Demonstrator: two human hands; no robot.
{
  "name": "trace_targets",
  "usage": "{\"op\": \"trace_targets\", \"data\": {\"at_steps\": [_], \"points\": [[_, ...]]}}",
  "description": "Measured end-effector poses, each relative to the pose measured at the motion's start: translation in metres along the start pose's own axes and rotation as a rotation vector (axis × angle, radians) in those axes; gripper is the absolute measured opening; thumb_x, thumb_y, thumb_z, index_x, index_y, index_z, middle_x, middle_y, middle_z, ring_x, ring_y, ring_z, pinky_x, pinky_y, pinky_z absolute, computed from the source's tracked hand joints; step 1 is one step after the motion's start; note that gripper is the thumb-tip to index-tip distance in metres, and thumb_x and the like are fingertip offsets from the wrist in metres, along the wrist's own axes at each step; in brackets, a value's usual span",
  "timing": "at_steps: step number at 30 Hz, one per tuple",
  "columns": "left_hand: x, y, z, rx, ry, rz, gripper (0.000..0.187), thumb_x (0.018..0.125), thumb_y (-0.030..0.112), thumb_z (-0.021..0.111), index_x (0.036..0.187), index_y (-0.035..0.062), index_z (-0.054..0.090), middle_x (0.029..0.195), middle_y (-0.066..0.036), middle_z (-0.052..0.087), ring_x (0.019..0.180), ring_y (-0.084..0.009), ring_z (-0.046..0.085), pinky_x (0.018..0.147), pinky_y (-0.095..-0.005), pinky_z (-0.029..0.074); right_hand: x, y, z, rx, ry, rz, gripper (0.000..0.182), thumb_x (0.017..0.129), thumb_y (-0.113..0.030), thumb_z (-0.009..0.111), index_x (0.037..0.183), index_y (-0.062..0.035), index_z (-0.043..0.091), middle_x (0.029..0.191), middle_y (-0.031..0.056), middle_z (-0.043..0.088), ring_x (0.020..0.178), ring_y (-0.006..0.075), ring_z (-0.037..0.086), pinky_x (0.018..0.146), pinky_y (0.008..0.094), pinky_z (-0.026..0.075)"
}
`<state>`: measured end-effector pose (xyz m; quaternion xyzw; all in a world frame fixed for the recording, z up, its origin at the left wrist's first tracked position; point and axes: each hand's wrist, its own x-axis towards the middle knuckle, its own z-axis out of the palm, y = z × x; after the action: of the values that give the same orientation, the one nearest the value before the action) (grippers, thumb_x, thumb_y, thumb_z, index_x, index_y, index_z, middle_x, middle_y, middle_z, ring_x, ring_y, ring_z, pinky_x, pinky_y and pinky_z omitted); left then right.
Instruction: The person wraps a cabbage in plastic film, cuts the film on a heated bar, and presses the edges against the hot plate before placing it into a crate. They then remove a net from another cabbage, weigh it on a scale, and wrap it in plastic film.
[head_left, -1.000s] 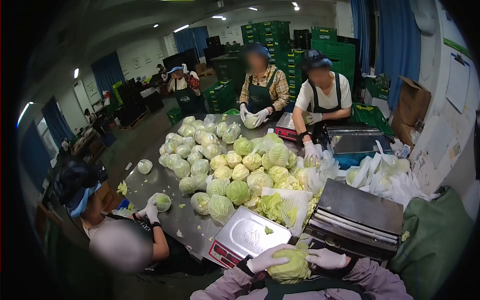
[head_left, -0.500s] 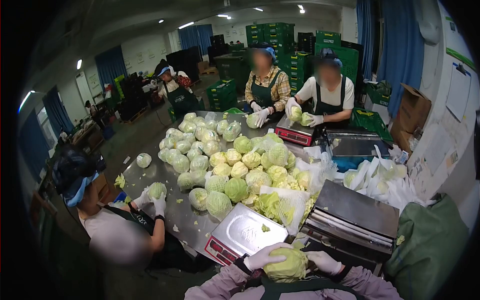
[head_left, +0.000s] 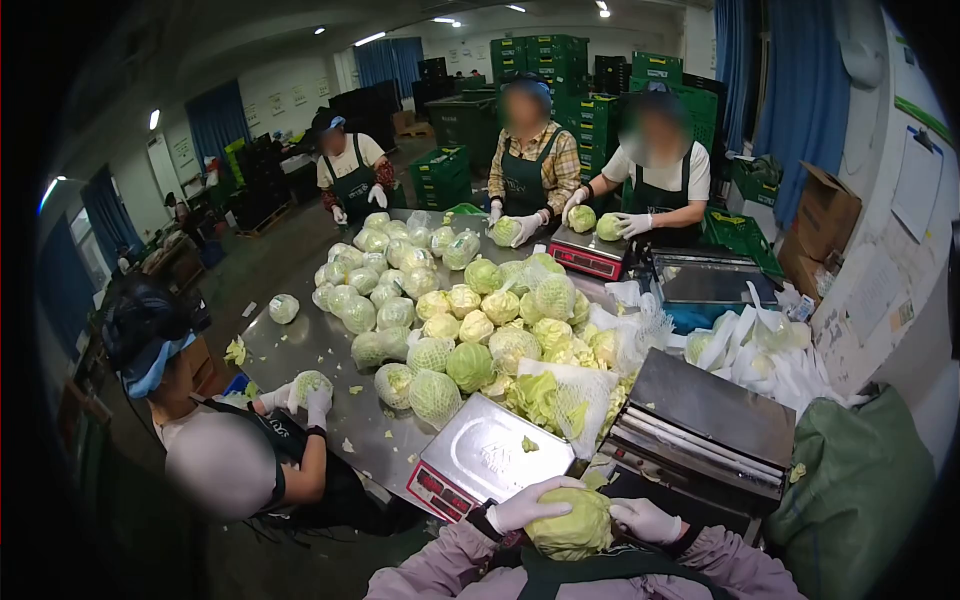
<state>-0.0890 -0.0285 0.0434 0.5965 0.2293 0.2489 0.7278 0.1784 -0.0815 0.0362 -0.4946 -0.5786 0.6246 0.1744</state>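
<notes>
Here, left fingers [head_left: 546,491] and right fingers [head_left: 625,511] gripping a cabbage [head_left: 572,525], near a scale [head_left: 492,452], its red display [head_left: 441,492] unreadable.

Forward head view (steeply downward).

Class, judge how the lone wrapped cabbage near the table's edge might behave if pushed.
The lone cabbage would probably roll, being nearly round on a flat table. Its shiny wrap may be slippery. Its full, rounded shape suggests it's firm, not floppy.
</notes>
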Motion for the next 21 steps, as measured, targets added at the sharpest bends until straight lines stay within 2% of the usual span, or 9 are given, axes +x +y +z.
{"op": "trace_targets", "data": {"at_steps": [3,5,10,13,14,17,19,20,21], "points": [[-0.003,0.000,-0.001,-0.017,-0.021,-0.025,0.049,0.091,0.025,0.061,0.133,0.0042,0.047,0.129,-0.008,0.051,0.120,-0.0165,0.046,0.104,-0.0315,0.035,-0.003,0.005,0.006,-0.005,0.091,-0.119,0.036,0.099,-0.025,0.042,0.122,-0.0018,0.057,0.091,0.0059,0.063,0.082,0.0106,0.055,0.079,0.0285,0.047],[0.002,-0.004,-0.005,0.020,-0.066,0.013,0.053,0.091,0.028,0.060,0.135,0.0040,0.045,0.134,-0.010,0.048,0.124,-0.0184,0.044,0.106,-0.0334,0.033,0.002,0.012,0.000,-0.100,0.036,0.019,0.037,0.097,-0.025,0.043,0.123,-0.0023,0.057,0.095,0.0077,0.066,0.085,0.0112,0.057,0.081,0.0290,0.047],[0.003,-0.007,-0.007,0.014,-0.048,-0.023,0.051,0.091,0.027,0.060,0.135,0.0034,0.046,0.136,-0.010,0.047,0.124,-0.0191,0.044,0.107,-0.0334,0.032,0.007,0.010,0.003,-0.034,0.065,-0.184,0.038,0.092,-0.016,0.046,0.127,-0.0024,0.055,0.100,0.0078,0.067,0.086,0.0107,0.058,0.082,0.0274,0.047],[0.003,-0.005,-0.007,-0.016,-0.033,-0.034,0.051,0.091,0.027,0.060,0.134,0.0035,0.047,0.136,-0.010,0.047,0.124,-0.0190,0.044,0.107,-0.0332,0.033,0.012,0.020,0.007,0.020,0.083,-0.132,0.038,0.090,-0.011,0.045,0.124,-0.0012,0.057,0.101,0.0081,0.067,0.085,0.0115,0.059,0.082,0.0273,0.048],[0.003,-0.002,-0.005,-0.025,-0.005,0.000,0.045,0.091,0.023,0.061,0.130,0.0028,0.049,0.126,-0.007,0.054,0.117,-0.0148,0.049,0.102,-0.0298,0.036,0.014,0.023,0.007,0.024,0.083,-0.125,0.038,0.090,-0.011,0.045,0.124,-0.0012,0.057,0.101,0.0081,0.067,0.085,0.0115,0.059,0.082,0.0273,0.048],[0.002,-0.011,-0.008,-0.057,0.011,0.009,0.045,0.091,0.022,0.061,0.131,0.0028,0.049,0.126,-0.007,0.053,0.117,-0.0145,0.048,0.102,-0.0300,0.036,0.013,0.024,0.012,-0.022,0.155,-0.164,0.037,0.089,-0.008,0.045,0.121,-0.0013,0.060,0.099,0.0061,0.068,0.083,0.0099,0.059,0.079,0.0252,0.048],[0.002,-0.015,-0.013,-0.055,0.009,-0.008,0.049,0.091,0.025,0.059,0.132,0.0016,0.048,0.130,-0.009,0.051,0.120,-0.0167,0.047,0.104,-0.0319,0.035,0.004,0.003,0.015,0.124,0.189,-0.044,0.035,0.088,-0.007,0.046,0.119,-0.0010,0.062,0.097,0.0008,0.066,0.080,0.0055,0.056,0.074,0.0207,0.047],[0.000,-0.016,-0.014,-0.046,0.010,-0.021,0.052,0.091,0.028,0.058,0.133,0.0005,0.046,0.134,-0.010,0.049,0.123,-0.0188,0.046,0.106,-0.0337,0.033,0.005,0.007,0.016,0.147,0.183,-0.103,0.036,0.089,-0.007,0.046,0.121,-0.0017,0.061,0.095,-0.0017,0.065,0.076,0.0030,0.054,0.068,0.0184,0.045],[-0.002,-0.016,-0.013,-0.055,0.003,-0.040,0.052,0.091,0.028,0.058,0.133,0.0005,0.046,0.134,-0.010,0.049,0.123,-0.0188,0.046,0.106,-0.0337,0.033,0.006,0.007,0.014,0.173,0.151,-0.054,0.036,0.089,-0.007,0.046,0.123,-0.0019,0.060,0.094,-0.0024,0.065,0.074,0.0034,0.053,0.067,0.0191,0.044]]}}
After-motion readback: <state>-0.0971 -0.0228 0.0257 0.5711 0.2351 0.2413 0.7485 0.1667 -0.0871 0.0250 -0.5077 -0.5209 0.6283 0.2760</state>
